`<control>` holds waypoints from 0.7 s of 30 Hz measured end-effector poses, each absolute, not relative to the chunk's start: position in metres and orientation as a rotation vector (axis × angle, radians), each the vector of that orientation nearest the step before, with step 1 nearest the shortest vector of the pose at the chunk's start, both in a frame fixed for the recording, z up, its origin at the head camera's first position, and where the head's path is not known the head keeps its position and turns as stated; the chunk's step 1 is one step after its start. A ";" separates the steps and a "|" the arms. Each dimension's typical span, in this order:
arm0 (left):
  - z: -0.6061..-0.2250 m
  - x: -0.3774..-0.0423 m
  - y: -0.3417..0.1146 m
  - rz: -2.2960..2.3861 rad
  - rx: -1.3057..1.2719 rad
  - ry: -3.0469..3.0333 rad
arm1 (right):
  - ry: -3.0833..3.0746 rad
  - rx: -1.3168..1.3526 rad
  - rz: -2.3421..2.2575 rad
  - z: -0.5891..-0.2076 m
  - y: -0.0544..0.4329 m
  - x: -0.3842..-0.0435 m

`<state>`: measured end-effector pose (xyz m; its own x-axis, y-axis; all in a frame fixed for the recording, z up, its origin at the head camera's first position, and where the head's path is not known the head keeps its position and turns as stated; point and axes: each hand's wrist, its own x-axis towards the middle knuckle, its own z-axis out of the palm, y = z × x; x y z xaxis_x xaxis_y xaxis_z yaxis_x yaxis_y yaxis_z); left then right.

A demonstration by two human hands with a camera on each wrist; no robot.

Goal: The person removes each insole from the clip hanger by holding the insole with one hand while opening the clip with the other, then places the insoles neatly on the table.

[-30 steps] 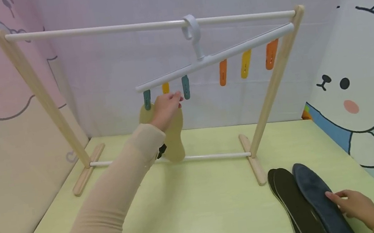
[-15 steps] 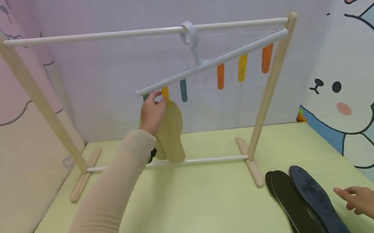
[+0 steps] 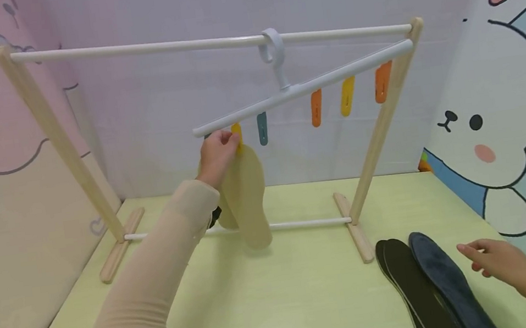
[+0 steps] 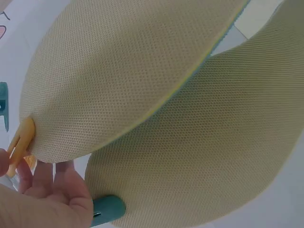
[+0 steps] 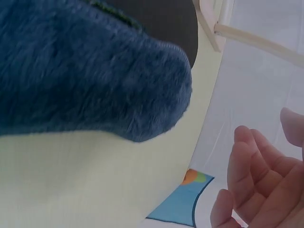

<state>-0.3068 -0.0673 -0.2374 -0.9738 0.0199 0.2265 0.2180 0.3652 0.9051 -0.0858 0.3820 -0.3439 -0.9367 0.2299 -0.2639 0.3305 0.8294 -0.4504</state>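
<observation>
My left hand (image 3: 216,159) pinches a yellow clip (image 3: 237,134) under the left part of a tilted white hanger (image 3: 300,90). That clip bites the top edge of a beige insole (image 3: 254,201), which hangs down from it. Behind and to its left hangs a second beige insole (image 4: 204,156), held by a dark green clip (image 4: 108,209) beside my curled fingers. My right hand (image 3: 503,264) hovers with loosely bent fingers, holding nothing, to the right of a fuzzy blue insole (image 3: 444,270). Black insoles (image 3: 413,282) lie next to the blue one on the table.
The hanger hooks over the top bar (image 3: 138,49) of a wooden-legged rack (image 3: 383,131). Another green clip (image 3: 263,129), orange clips (image 3: 316,108) and a second yellow clip (image 3: 348,96) hang from the hanger. Patterned walls (image 3: 511,114) surround the pale yellow-green table (image 3: 281,305).
My left hand has shifted left around the yellow clip, uncovering it and both beige insoles. The front insole's lower end has swung down and right. My right hand has left the blue insole.
</observation>
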 end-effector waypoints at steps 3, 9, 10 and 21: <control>-0.237 -0.307 -0.067 -1.708 -0.197 -2.412 | 2.829 0.415 -0.759 -0.345 0.373 -0.090; -0.238 -0.308 -0.071 -1.806 -0.181 -2.372 | 2.903 0.336 -0.778 -0.348 0.355 -0.102; -0.238 -0.308 -0.072 -1.826 -0.195 -2.373 | 2.905 0.322 -0.791 -0.348 0.352 -0.104; -0.231 -0.301 -0.076 -1.947 -0.217 -2.416 | 2.962 0.159 -0.832 -0.342 0.300 -0.129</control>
